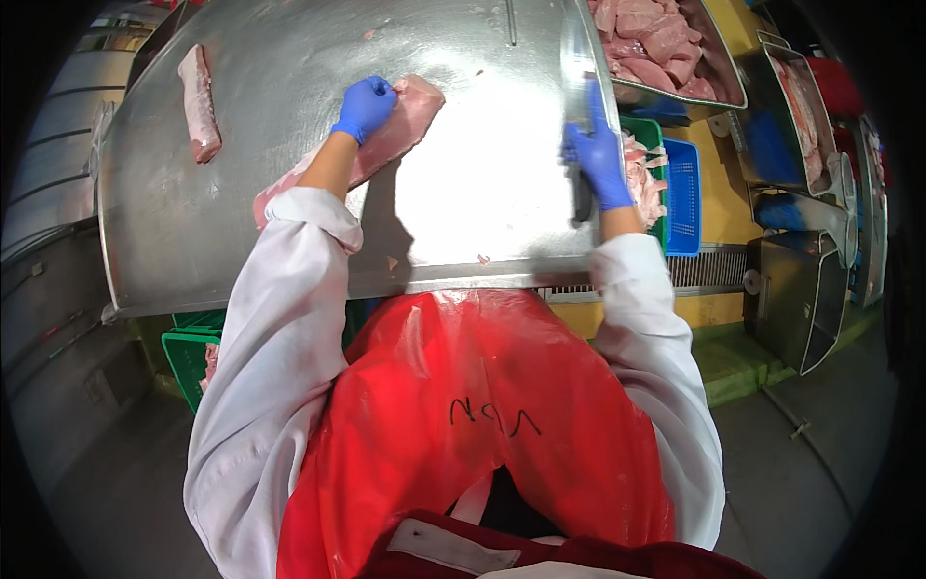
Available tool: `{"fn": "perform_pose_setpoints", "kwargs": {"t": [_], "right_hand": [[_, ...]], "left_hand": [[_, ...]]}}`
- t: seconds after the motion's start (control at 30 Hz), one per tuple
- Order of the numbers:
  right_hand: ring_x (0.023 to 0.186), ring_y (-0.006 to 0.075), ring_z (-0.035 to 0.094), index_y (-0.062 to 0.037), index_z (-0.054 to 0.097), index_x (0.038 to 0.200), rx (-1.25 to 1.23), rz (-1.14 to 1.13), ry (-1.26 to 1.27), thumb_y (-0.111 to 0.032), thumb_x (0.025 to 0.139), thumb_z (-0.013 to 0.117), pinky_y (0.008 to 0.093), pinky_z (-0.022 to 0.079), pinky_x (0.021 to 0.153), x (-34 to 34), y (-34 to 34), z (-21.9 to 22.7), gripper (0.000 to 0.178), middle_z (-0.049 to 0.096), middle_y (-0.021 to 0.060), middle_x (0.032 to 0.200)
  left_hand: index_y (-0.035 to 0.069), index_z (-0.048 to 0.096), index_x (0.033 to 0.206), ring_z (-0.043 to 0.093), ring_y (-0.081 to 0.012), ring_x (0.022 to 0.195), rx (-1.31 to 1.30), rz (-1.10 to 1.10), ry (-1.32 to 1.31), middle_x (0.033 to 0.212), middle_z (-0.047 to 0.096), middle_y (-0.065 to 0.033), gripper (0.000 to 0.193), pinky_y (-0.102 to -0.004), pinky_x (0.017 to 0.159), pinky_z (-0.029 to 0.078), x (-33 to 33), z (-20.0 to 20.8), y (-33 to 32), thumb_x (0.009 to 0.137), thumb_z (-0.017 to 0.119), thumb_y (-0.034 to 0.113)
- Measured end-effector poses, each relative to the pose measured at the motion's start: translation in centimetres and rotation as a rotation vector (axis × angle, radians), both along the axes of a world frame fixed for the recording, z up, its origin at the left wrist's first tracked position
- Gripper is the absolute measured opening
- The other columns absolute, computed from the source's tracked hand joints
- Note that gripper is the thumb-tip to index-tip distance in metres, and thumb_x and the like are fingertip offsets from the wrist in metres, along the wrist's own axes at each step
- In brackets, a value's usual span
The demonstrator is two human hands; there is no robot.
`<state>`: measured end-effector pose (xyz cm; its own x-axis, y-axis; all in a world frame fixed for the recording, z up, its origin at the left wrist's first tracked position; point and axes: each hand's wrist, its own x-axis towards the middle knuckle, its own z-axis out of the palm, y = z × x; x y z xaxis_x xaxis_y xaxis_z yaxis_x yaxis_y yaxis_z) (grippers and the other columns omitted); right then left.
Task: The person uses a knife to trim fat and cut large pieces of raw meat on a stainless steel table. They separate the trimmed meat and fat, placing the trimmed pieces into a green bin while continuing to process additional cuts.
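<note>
A long pale-pink boneless cut of meat (409,125) lies slantwise on the steel table (289,68). My left hand (366,108), in a blue glove, rests over its far end with fingers curled in a pinch at the meat's edge. At the table's right edge is my right hand (600,159), also blue-gloved and smeared by motion. The black handle of a knife (583,198) shows beside its palm; I cannot make out the blade. A second, narrower strip of meat (200,106) lies at the far left of the table.
Right of the table stand a green basket (660,217) with pale trimmings, a blue basket (683,203) and a steel tub (730,99) full of meat chunks. Another meat tray (808,125) is farther right. Small scraps (484,260) lie near the front edge; a green crate (183,362) sits below left.
</note>
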<state>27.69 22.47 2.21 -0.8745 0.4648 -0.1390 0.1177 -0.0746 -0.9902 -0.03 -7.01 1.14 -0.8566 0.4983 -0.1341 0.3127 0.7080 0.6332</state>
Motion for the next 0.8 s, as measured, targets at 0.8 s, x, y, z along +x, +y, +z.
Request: {"fn": "perform_pose_setpoints", "kwargs": {"t": [0.8], "right_hand": [[0.070,0.0224,0.068,-0.0291,0.016,0.158,0.051,0.367,-0.332,-0.016,0.092,0.053,0.0353,0.056,0.065,-9.0,-20.3,0.9,0.076,0.068,0.0169,0.084]], "left_hand": [[0.000,0.067,0.081,0.064,-0.0168,0.068,0.220,-0.026,-0.201,0.074,0.069,-0.0111,0.018,-0.0326,0.066,0.050,-1.2,0.5,-1.2,0.085,0.067,0.018]]}}
